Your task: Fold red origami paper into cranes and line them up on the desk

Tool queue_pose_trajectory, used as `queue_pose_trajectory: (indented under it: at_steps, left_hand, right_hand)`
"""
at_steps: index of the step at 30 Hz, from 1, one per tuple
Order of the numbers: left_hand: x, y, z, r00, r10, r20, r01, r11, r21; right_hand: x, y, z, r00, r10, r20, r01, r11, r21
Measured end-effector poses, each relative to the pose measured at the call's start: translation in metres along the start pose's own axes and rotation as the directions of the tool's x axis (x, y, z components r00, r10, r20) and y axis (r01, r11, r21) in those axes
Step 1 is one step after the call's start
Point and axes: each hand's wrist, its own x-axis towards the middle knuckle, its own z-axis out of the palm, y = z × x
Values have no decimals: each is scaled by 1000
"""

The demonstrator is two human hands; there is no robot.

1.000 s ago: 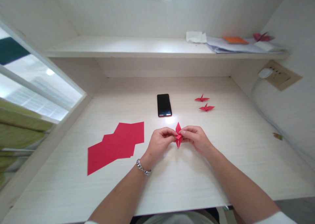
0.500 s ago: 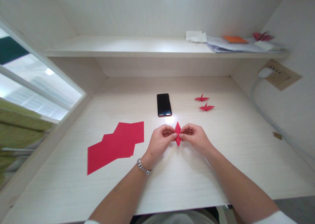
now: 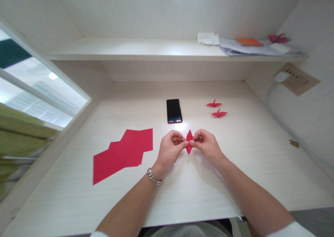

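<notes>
A small, narrow, diamond-shaped piece of folded red paper [image 3: 189, 137] is held between both hands just above the desk [image 3: 182, 188]. My left hand [image 3: 171, 148], with a metal bracelet at the wrist, pinches its left side. My right hand [image 3: 206, 146] pinches its right side. The fingertips of both hands meet at the paper's middle. Its upper and lower points stick out beyond the fingers.
Several flat red paper sheets [image 3: 122, 153] lie overlapped to the left. A black phone [image 3: 174, 111] lies beyond the hands. Two finished red paper cranes [image 3: 214, 104] [image 3: 219, 114] sit at the back right. The shelf above carries papers [image 3: 242, 47] and another folded figure [image 3: 278, 39].
The hands have drawn closer together on the folded paper and lifted it slightly. The piece now looks narrower, its lower point shorter than a second ago.
</notes>
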Motion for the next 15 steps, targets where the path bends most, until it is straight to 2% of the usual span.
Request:
queue_pose_trajectory:
  at_steps: [5,8,12,15]
  left_hand:
    - [0,-2,2,996,32,-80,-32,999,5]
    - [-1,-4,3,992,69,-109,-65,997,40]
    - [-6,-2,5,979,143,-147,-125,984,126]
    - [-9,1,7,981,167,-101,-147,972,184]
  right_hand:
    - [0,1,2,1000,12,20,-13,998,55]
    - [-1,1,2,997,-69,-31,67,995,-70]
    - [-5,0,2,978,-202,-46,177,930,-321]
    - [-5,1,2,989,-147,6,141,939,-312]
